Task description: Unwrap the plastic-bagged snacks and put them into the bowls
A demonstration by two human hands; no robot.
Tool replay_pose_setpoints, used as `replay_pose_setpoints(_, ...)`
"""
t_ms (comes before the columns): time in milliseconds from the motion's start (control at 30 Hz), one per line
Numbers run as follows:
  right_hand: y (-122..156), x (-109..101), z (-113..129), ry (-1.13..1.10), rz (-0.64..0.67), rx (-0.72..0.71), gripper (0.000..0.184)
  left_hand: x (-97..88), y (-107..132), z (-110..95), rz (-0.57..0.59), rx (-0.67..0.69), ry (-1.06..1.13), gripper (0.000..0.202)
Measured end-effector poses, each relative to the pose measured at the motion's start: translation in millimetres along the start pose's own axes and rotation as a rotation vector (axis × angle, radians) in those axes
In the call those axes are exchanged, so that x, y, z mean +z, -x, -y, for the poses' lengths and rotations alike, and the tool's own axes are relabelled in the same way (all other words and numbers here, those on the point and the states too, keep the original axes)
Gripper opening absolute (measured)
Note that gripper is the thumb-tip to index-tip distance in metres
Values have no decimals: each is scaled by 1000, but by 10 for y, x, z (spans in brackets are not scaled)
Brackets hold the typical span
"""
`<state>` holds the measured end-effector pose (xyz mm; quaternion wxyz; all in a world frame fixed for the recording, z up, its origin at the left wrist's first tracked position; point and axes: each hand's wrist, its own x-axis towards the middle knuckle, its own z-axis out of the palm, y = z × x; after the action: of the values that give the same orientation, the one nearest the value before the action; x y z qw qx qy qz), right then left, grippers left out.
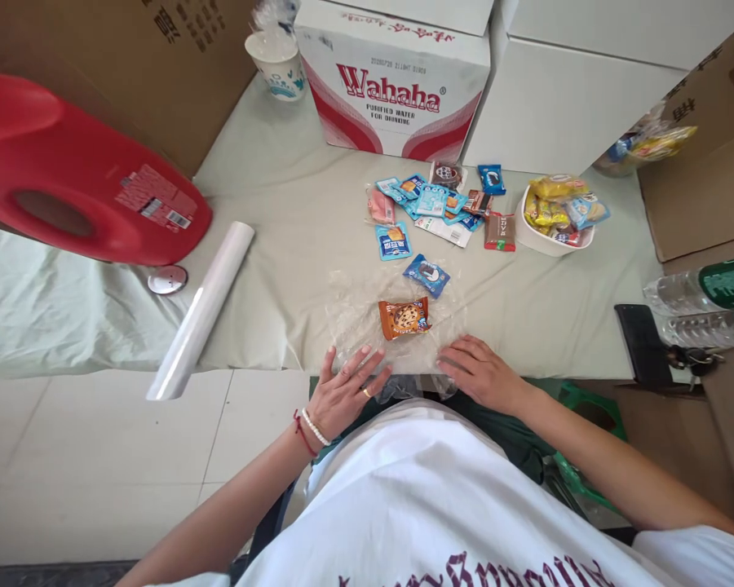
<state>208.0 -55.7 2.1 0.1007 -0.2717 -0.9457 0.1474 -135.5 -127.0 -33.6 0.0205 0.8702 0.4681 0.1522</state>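
Note:
A thin clear plastic sheet [355, 306] lies crinkled on the cloth, its near end hanging over the table edge. On it sit a brown cookie packet [404, 318] and, just beyond, a blue snack packet [426, 275]. My left hand [350, 387] rests palm down with fingers spread on the sheet's near left part. At the near right corner, my right hand [478, 371] lies flat with its fingertips on the sheet's edge; its thumb is hidden. Neither hand holds a packet.
Farther back are piled snack sachets [433, 200] and a white bowl [547, 240] of yellow packets. A film roll [205, 306] and red jug [91, 179] stand left. A Wahaha carton [397, 90] is behind; a phone [642, 342] and plastic bottles [703, 285] lie right.

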Motion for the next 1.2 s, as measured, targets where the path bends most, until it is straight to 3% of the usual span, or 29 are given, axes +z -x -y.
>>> replay_pose_setpoints(133, -276, -186, -110, -143, -95, -55, 28, -141, -220, -2, -121, -41, 145, 31)
replay_pose_setpoints(300, -840, -579, -375, -381, -94, 58, 35, -312, -646, 209, -179, -352, 249, 31)
replay_pose_setpoints(400, -1180, -558, -564, -438, -47, 272, 31, -245, -893, 408, -197, -587, 237, 30)
replay_pose_setpoints(533, -1420, -393, -652, -250, 48, 516, 33, -95, -1061, 599, -127, -797, 245, 25)
replay_pose_setpoints(700, -1423, -368, -620, 84, -28, 476, 48, 25, -1049, 619, -195, -794, 179, 29)
replay_pose_setpoints(800, -1494, -412, -726, 76, -53, 374, 58, 41, -1050, 598, -239, -792, 175, 36)
replay_pose_setpoints(900, -1653, -433, -860, -4, 31, 267, 61, 1, -1082, 630, -268, -768, 224, 38)
replay_pose_setpoints(1067, -1899, -412, -869, -8, 174, 241, 66, -209, -1070, 790, -309, -688, 375, 41)
replay_pose_setpoints(1133, -1953, -388, -831, 29, 187, 250, 64, -355, -1012, 787, -404, -668, 381, 41)
replay_pose_setpoints(1200, -1993, -361, -810, 60, 198, 263, 58, -515, -944, 669, -578, -652, 275, 42)
